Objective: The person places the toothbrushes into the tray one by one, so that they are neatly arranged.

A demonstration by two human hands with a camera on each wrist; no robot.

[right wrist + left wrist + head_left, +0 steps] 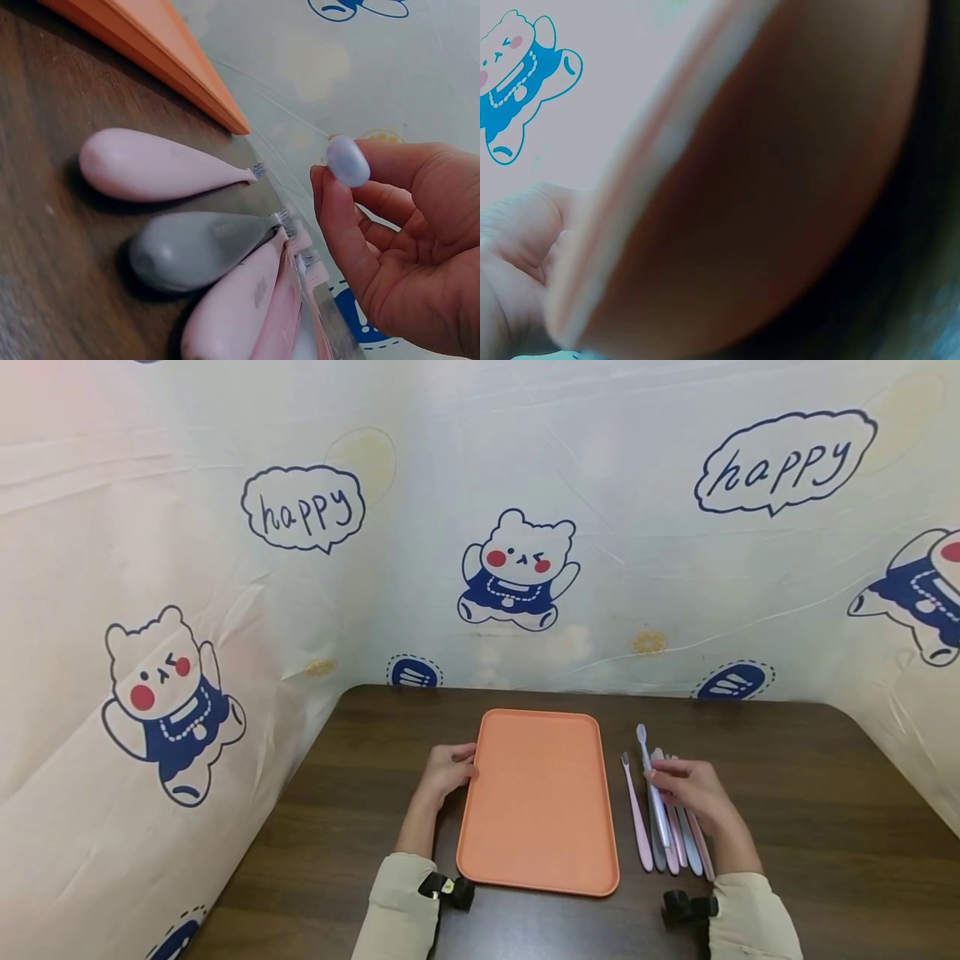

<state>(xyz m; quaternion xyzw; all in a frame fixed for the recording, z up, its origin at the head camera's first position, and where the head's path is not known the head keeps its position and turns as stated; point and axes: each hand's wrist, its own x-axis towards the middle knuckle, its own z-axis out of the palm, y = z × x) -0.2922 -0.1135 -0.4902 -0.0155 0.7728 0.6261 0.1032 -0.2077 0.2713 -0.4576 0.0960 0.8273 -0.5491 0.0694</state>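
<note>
In the head view my left hand [446, 772] grips the left edge of an orange rectangular tray [538, 802], which shows nothing on it. The left wrist view has the tray's blurred underside [780, 172] up close, the thumb side of the hand beside its rim. My right hand [696, 789] pinches a pale lavender toothbrush [658, 817] between thumb and fingertips, its head pointing away from me. Seen in the right wrist view, that toothbrush's rounded handle end [347, 161] faces the camera, off the table. Beneath lie several toothbrushes, including a pink one [157, 165] and a grey one [199, 251].
The dark wooden table [330, 827] carries the tray in the middle, with the toothbrushes fanned along its right side. A printed cloth [420, 577] with bear figures hangs behind and at both sides of the table.
</note>
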